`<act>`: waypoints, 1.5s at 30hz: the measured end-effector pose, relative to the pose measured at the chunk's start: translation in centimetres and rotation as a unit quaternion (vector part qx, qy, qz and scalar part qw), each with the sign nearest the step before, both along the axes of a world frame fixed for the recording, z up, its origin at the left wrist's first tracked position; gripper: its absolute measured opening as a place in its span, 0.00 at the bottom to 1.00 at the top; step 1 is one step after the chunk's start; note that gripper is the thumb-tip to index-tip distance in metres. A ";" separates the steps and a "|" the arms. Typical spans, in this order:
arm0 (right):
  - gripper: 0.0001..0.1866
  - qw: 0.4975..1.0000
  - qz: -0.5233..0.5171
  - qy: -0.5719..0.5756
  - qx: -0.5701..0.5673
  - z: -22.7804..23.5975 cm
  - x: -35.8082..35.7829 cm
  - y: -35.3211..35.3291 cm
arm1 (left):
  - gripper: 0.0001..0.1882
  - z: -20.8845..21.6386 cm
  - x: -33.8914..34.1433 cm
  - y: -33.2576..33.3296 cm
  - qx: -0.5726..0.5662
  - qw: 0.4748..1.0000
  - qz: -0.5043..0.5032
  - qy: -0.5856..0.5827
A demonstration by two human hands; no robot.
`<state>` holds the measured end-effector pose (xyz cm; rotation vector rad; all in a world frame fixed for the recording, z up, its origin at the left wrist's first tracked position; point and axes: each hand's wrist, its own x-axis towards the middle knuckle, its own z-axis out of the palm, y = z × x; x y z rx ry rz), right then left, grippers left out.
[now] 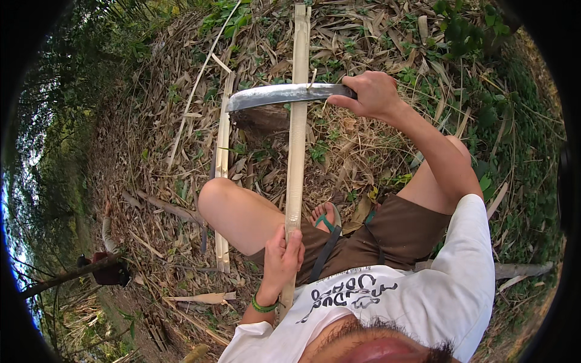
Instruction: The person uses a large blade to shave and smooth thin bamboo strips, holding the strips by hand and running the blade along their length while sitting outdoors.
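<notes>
My left hand (283, 259) is closed around the lower part of a long pale split-bamboo strip (295, 163), which runs away from my body between my knees. In my right hand (372, 94) is the handle of a machete (272, 94) with a dark, slightly curved blade and a bright edge. The blade lies across the far half of the strip, pointing left. A thin sliver (313, 77) stands up at the blade where it meets the strip. Just beyond my knees, a short wooden block (263, 121) sits on the ground, partly hidden under the blade.
More split bamboo pieces (223, 175) lie left of my left knee, near a long thin strip (196, 85). Dry leaves cover the ground, with green plants (466, 30) at the right. A branch (169, 209) lies to the left. Another person (112, 266) is at the far left.
</notes>
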<state>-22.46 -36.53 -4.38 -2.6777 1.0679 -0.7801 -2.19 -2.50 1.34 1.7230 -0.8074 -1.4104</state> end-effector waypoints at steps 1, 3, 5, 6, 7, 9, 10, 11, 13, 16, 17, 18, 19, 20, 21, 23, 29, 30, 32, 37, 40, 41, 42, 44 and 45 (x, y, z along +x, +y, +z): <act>0.41 1.000 -0.001 0.000 -0.002 0.3 0.7 0.6 | 0.12 -0.1 0.2 -0.3 -0.004 1.000 0.002 0.003; 0.41 0.999 0.017 0.027 -0.002 1.3 1.2 2.5 | 0.12 0.1 0.1 0.4 -0.007 1.000 0.010 -0.019; 0.41 1.000 0.000 0.011 -0.007 1.7 0.8 1.0 | 0.12 0.1 0.3 0.4 -0.004 1.000 0.002 -0.030; 0.41 1.000 -0.010 0.007 -0.006 1.5 0.1 0.2 | 0.11 0.4 0.1 0.3 0.002 1.000 -0.011 -0.026; 0.41 0.999 -0.031 0.015 -0.018 1.5 -0.6 -1.0 | 0.10 0.6 -0.1 0.3 0.008 0.999 -0.024 -0.022; 0.41 0.999 -0.026 0.027 0.001 1.1 0.3 0.4 | 0.11 -0.5 0.1 1.3 0.009 1.000 -0.008 -0.024; 0.41 0.999 -0.029 0.035 0.005 1.5 0.7 1.2 | 0.11 -0.7 0.3 1.0 0.005 1.000 -0.005 -0.023; 0.42 0.999 0.002 0.036 -0.029 1.6 1.0 1.9 | 0.11 -0.6 0.5 1.0 -0.001 1.000 -0.006 -0.028; 0.42 0.999 -0.018 0.036 0.009 1.5 -0.1 0.5 | 0.11 0.3 -0.2 1.2 0.005 0.999 -0.009 -0.031; 0.43 0.999 -0.035 0.027 -0.004 0.7 -1.0 -2.2 | 0.11 0.2 -0.3 0.9 0.017 0.999 -0.025 -0.024; 0.43 0.999 -0.033 0.035 0.004 -0.1 -1.0 -1.6 | 0.11 0.0 -0.2 1.2 0.019 0.999 -0.020 -0.023; 0.44 0.999 -0.028 0.039 0.005 0.3 -0.1 -1.2 | 0.11 -0.5 0.1 1.3 0.014 1.000 -0.011 -0.024; 0.44 0.999 0.007 0.046 0.010 1.6 0.3 0.2 | 0.11 -0.6 0.3 1.4 0.018 1.000 -0.007 -0.021; 0.44 0.999 -0.011 0.039 0.008 1.8 0.3 -0.4 | 0.11 -0.6 0.5 1.4 0.012 1.000 -0.014 -0.023; 0.44 0.999 -0.028 0.035 0.009 1.8 -0.4 -1.6 | 0.11 -0.3 0.2 1.5 0.010 0.999 -0.023 -0.021; 0.44 0.996 -0.082 0.038 -0.008 -0.3 -2.6 -4.5 | 0.11 -0.1 -0.1 2.0 0.022 0.999 -0.032 -0.005; 0.41 0.998 -0.052 0.041 0.025 0.4 -1.1 -3.7 | 0.12 -0.4 0.2 2.4 0.032 0.999 -0.017 0.019; 0.41 0.996 -0.076 0.041 0.026 -0.6 -2.4 -4.7 | 0.12 -0.5 -0.1 2.9 0.044 0.998 -0.025 0.029; 0.43 0.994 -0.100 0.031 0.022 -1.6 -3.7 -6.3 | 0.12 -0.5 0.2 2.8 0.049 0.998 -0.038 0.030; 0.47 0.991 -0.089 0.035 0.089 -0.2 -2.4 -6.0 | 0.13 -0.6 0.9 3.5 0.044 0.999 -0.022 0.023; 0.48 0.975 -0.194 0.016 0.110 -1.8 -5.9 -9.3 | 0.13 -0.2 1.1 5.0 0.054 0.998 -0.029 0.008; 0.49 0.974 -0.191 0.012 0.122 -1.6 -6.1 -9.2 | 0.13 -0.1 1.5 5.3 0.041 0.999 -0.026 -0.010; 0.49 0.974 -0.181 0.013 0.136 -1.4 -5.9 -8.8 | 0.13 -0.2 1.3 5.6 0.033 0.999 -0.017 -0.023; 0.50 0.967 -0.176 -0.035 0.179 -1.5 -4.6 -6.7 | 0.12 0.2 1.8 4.5 0.041 0.999 -0.001 0.001; 0.50 0.960 -0.188 -0.049 0.202 -1.2 -4.7 -6.6 | 0.12 0.1 1.8 3.9 0.034 0.999 0.003 0.002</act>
